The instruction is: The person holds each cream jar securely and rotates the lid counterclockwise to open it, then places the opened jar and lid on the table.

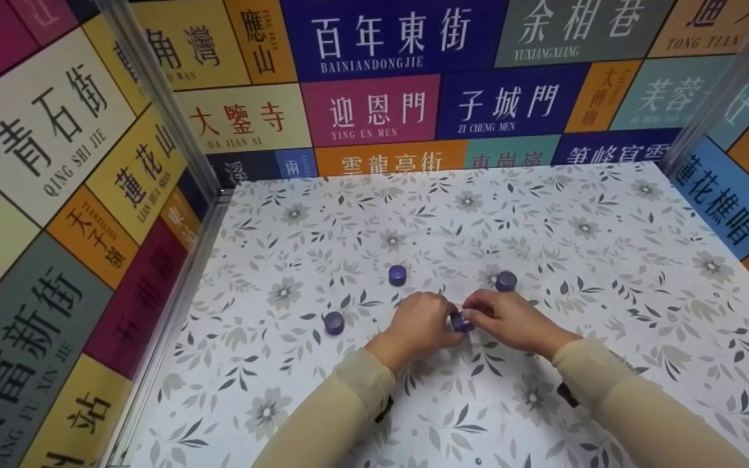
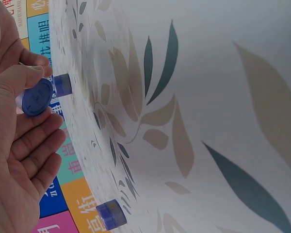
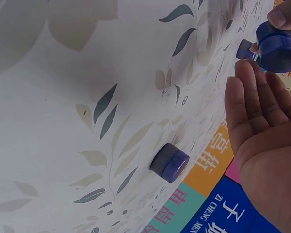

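Note:
A small purple lidded jar (image 1: 462, 321) is between my two hands, close over the table in front of me. My left hand (image 1: 421, 322) grips its left side; in the left wrist view the thumb presses the jar (image 2: 37, 97) and its round flat face shows. The right hand (image 1: 512, 320) pinches it from the other side with thumb and fingertips. In the right wrist view, the held jar (image 3: 278, 50) has a visible seam between its two parts, and the other right-hand fingers (image 3: 256, 99) stretch out below it.
Three similar purple jars stand around my hands: one behind the left hand (image 1: 398, 275), one farther left (image 1: 334, 323), and one just behind the right hand (image 1: 506, 281). The table (image 1: 361, 396) has a leaf-and-flower cover. Colourful lettered panels (image 1: 374, 110) enclose its back and sides.

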